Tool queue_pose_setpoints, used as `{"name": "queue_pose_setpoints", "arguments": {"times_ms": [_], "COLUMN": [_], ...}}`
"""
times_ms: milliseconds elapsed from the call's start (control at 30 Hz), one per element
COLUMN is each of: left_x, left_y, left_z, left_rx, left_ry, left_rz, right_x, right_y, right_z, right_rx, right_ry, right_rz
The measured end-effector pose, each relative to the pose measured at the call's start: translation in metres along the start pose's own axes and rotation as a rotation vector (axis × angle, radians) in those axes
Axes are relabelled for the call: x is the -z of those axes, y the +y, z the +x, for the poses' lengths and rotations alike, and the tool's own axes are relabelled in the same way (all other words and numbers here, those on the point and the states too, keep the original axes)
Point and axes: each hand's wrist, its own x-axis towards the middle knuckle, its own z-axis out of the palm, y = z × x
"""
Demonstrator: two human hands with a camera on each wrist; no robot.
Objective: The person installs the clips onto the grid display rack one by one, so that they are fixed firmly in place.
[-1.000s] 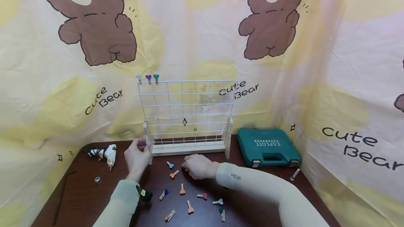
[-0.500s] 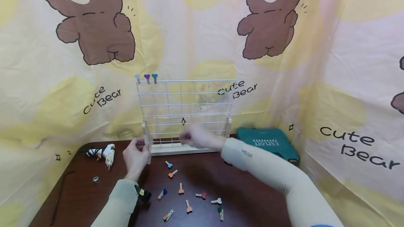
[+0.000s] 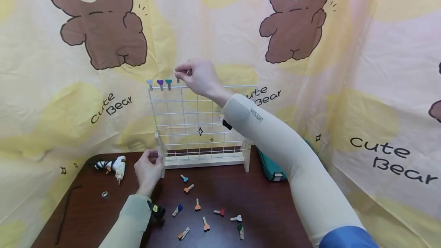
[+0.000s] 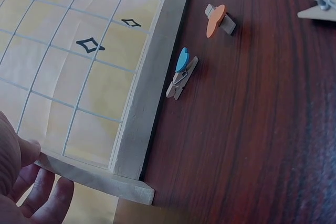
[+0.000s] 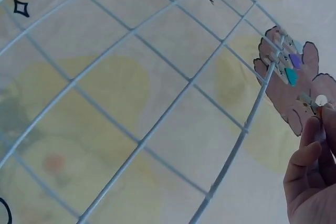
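Note:
At the top of the white wire grid (image 3: 203,125), my right hand (image 3: 201,77) pinches a small wooden clothespin (image 3: 178,80), just right of the clipped ones. Its decoration is mostly hidden by the fingers. Three heart clothespins sit on the top wire at the left: pale blue (image 3: 149,82), purple (image 3: 160,83) and teal (image 3: 168,82). Low on the left, my left hand (image 3: 149,169) grips the side of the wooden stand (image 3: 203,161). Thumb and fingers lie on either side of that wooden piece (image 4: 89,174) in the left wrist view.
Several loose heart clothespins lie on the dark table in front of the grid, among them a light blue one (image 3: 184,178) and a red one (image 3: 219,212). A glue gun (image 3: 118,168) lies left; a green case (image 3: 272,165) stands right, partly behind the arm.
My right hand has risen from the table by the stand's base to the grid's top wire, with a clothespin in its fingers. The left hand stays on the stand.

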Motion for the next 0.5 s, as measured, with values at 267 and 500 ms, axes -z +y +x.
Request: {"name": "queue_pose_setpoints", "arguments": {"times_ms": [267,500], "left_x": [-0.002,-0.002], "left_y": [0.0,0.002], "left_z": [0.0,-0.001], "left_rx": [-0.009,0.008], "left_ry": [0.003,0.007], "left_rz": [0.006,-0.002], "right_x": [-0.018,-0.018], "right_y": [0.006,0.008], "right_z": [0.01,0.004], "right_rx": [-0.156,-0.143], "right_ry": [-0.063,-0.051], "right_rz": [-0.067,-0.109]}}
